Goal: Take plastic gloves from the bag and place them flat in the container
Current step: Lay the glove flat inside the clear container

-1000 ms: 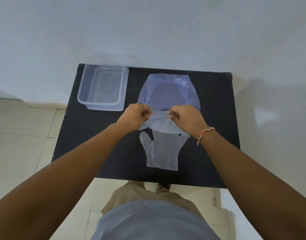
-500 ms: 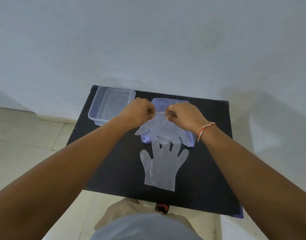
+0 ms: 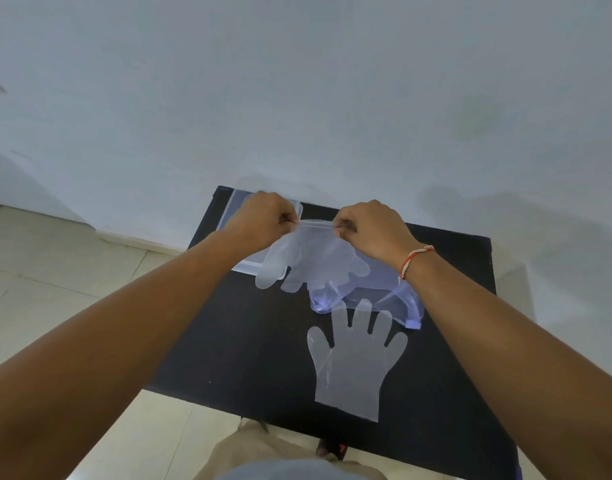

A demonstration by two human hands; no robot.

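left hand [image 3: 268, 220], right hand [image 3: 370, 226], pinching glove [image 3: 311, 261] cuff

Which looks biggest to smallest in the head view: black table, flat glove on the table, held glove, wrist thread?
1. black table
2. flat glove and held glove: look about alike; the held one hangs crumpled and sits farther away, so I won't rank them
3. wrist thread
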